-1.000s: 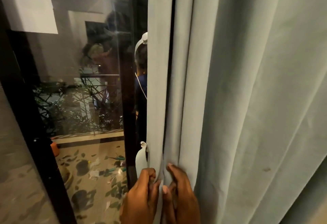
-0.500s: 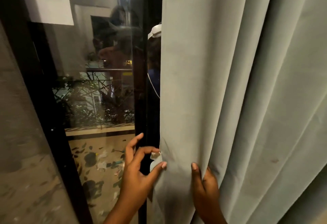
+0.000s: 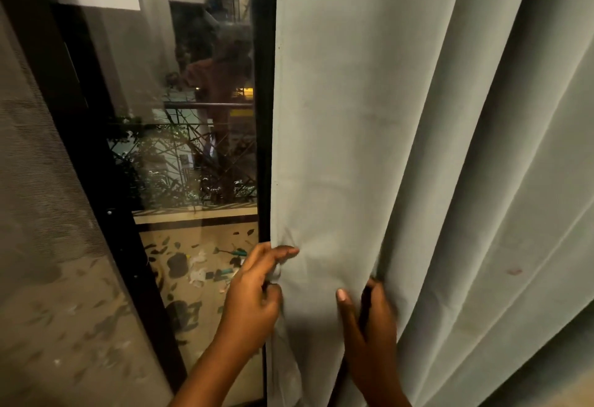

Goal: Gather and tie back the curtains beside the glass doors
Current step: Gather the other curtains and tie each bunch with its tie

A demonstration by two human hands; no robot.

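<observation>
While the pale grey-green fabric curtain (image 3: 369, 117) is hanging in long vertical folds at the right of the dark-framed glass door (image 3: 199, 149), both hands are working its leading edge low in the view. The left hand (image 3: 254, 297) is pinching the hemmed edge of the cloth between thumb and curled fingers, just where the edge is lying against the black door frame (image 3: 265, 117). The right hand (image 3: 366, 319) is gripping the first fold a little further into the cloth, thumb lying on the front and the other fingers tucked behind the pleat, so a flat panel of fabric is stretching between the two hands.

Judging by this, the gathering is only beginning. The curtain is hanging loose and wide, its folds are spreading off to the right edge of the view, and no bundle is forming yet. No tie-back, cord or hook is showing anywhere, so the tying appears to be entirely ahead. What is left, as it seems: drawing the folds together, holding the bunch with one hand, then finding and fastening a tie.
</observation>
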